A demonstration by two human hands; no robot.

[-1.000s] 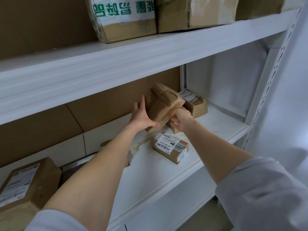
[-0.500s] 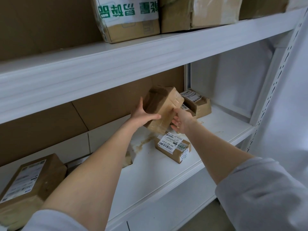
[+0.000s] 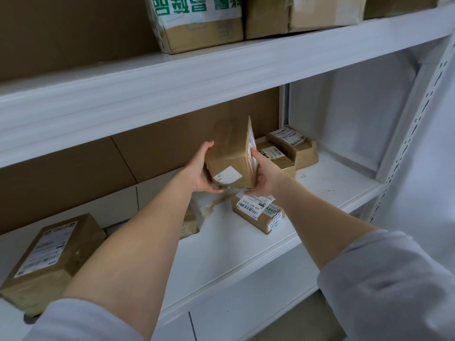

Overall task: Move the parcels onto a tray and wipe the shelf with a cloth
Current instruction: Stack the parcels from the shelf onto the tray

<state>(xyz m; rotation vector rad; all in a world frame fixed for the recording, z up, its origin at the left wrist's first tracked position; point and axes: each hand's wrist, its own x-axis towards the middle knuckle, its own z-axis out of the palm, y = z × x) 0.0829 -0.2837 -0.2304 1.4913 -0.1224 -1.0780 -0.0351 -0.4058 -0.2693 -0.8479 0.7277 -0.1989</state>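
Left hand (image 3: 200, 174), right hand (image 3: 265, 177) gripping white-labelled parcel (image 3: 229, 153)

Both hands hold 1 brown parcel (image 3: 230, 153) above shelf (image 3: 246, 242): left hand (image 3: 200, 172) on its left side, right hand (image 3: 264, 174) on its right. Labelled box (image 3: 258, 212) lies just below; brown stain (image 3: 216, 201) beside it.

The small parcel (image 3: 261, 219) wore a barcode label (image 3: 248, 207) numbered 502-602-12-815 (upside down from here); the overhead carton (image 3: 197, 23) carried large green Chinese characters, likewise inverted.
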